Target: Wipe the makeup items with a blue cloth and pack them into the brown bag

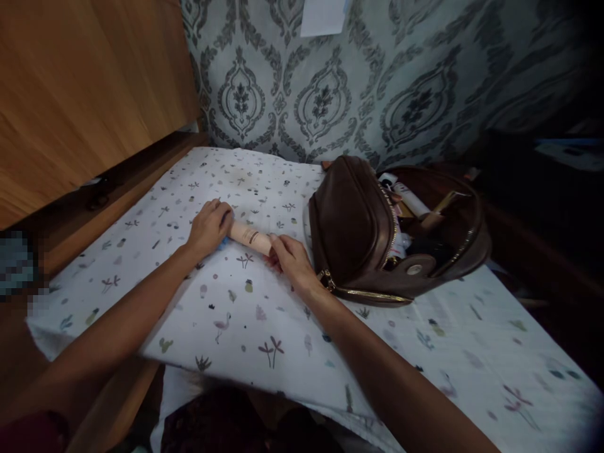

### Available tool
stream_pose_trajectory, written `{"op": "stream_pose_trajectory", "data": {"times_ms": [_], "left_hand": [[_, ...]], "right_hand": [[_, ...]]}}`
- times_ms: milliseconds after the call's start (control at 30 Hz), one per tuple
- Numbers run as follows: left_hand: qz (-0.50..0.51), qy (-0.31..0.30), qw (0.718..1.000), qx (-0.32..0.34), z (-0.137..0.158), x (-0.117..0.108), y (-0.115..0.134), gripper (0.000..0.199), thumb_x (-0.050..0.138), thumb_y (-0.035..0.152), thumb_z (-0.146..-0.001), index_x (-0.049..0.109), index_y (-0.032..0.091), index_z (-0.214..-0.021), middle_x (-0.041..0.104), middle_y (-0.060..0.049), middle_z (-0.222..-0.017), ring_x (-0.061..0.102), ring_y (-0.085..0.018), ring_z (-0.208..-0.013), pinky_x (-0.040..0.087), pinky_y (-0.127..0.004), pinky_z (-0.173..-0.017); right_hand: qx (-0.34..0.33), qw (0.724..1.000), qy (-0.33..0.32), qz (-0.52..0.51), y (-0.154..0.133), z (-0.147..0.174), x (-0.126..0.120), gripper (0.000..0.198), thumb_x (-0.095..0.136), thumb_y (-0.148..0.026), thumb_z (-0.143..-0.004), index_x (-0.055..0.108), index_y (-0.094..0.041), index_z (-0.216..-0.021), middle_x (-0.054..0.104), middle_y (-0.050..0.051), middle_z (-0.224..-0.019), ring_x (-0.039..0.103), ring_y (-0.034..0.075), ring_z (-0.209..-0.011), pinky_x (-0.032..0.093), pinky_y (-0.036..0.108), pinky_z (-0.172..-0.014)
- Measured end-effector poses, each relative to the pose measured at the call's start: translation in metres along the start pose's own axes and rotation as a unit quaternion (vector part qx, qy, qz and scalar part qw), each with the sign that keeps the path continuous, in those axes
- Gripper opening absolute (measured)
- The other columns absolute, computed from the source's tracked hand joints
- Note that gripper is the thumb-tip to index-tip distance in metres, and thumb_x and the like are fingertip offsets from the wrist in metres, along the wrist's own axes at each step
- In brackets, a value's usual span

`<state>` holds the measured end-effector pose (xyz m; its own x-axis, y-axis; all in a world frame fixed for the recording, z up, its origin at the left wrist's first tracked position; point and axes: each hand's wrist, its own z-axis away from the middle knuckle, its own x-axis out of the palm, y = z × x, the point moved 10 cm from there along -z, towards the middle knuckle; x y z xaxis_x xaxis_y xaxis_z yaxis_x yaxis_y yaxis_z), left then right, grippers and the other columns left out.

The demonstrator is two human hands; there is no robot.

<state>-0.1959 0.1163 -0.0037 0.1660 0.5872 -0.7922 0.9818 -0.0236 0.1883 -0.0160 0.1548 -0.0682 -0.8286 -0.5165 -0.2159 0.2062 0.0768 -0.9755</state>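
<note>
Between my two hands lies a pale peach cosmetic tube (pixel 251 237) with small dark print, held sideways just over the patterned cloth. My left hand (pixel 211 228) is closed round its left end, where a bit of blue shows by the fingers. On the other end, my right hand (pixel 290 257) grips with thumb and fingers; something reddish shows beneath them, too small to make out. To the right of my hands stands a brown leather bag (pixel 352 220), unzipped, with cosmetics such as a white tube (pixel 413 202) inside.
A white cloth (pixel 264 327) printed with flamingos and plants covers the table. A wooden cabinet (pixel 94 94) borders the left side. Damask wallpaper (pixel 323 100) rises behind, with a white paper (pixel 323 17) on it. Dark items fill the far right.
</note>
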Motion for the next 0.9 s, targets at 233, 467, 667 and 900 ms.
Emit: {"op": "stream_pose_trajectory", "data": {"times_ms": [233,467,667,900], "left_hand": [[0.075,-0.029,0.997,-0.022,0.001,0.004,0.007,0.02,0.044,0.026,-0.096,0.063,0.018,-0.095,0.063,-0.009,-0.094,0.059,-0.026,-0.094,0.048,-0.041,-0.086],[0.18,-0.034,0.973,0.143,0.017,-0.008,0.095,0.02,0.044,0.024,-0.1,0.064,0.018,-0.099,0.063,-0.007,-0.094,0.058,-0.022,-0.091,0.049,-0.037,-0.084],[0.082,-0.003,0.978,0.191,0.016,-0.01,0.091,0.028,0.04,0.027,-0.104,0.065,0.016,-0.107,0.064,-0.011,-0.099,0.054,-0.024,-0.093,0.047,-0.04,-0.083],[-0.016,0.039,0.996,0.08,-0.003,-0.015,0.016,0.031,0.036,0.029,-0.103,0.064,0.018,-0.094,0.063,-0.012,-0.09,0.052,-0.027,-0.087,0.041,-0.043,-0.078]], "right_hand": [[-0.059,0.998,0.004,0.026,0.0,-0.001,0.002,0.038,0.071,-0.038,-0.077,0.059,-0.022,-0.109,0.058,-0.006,-0.068,0.053,0.012,-0.057,0.041,0.023,-0.051],[-0.074,0.997,0.012,0.001,0.003,-0.004,0.001,0.027,0.069,-0.038,-0.077,0.058,-0.023,-0.096,0.058,-0.006,-0.064,0.054,0.014,-0.061,0.041,0.024,-0.053],[-0.006,0.995,0.0,-0.098,0.005,-0.003,0.003,0.034,0.071,-0.049,-0.076,0.056,-0.022,-0.089,0.061,-0.003,-0.062,0.055,0.013,-0.05,0.035,0.023,-0.044],[0.072,0.975,-0.011,-0.212,0.001,0.007,0.007,0.035,0.069,-0.05,-0.077,0.049,-0.021,-0.078,0.062,-0.001,-0.06,0.051,0.009,-0.044,0.03,0.02,-0.04]]}}
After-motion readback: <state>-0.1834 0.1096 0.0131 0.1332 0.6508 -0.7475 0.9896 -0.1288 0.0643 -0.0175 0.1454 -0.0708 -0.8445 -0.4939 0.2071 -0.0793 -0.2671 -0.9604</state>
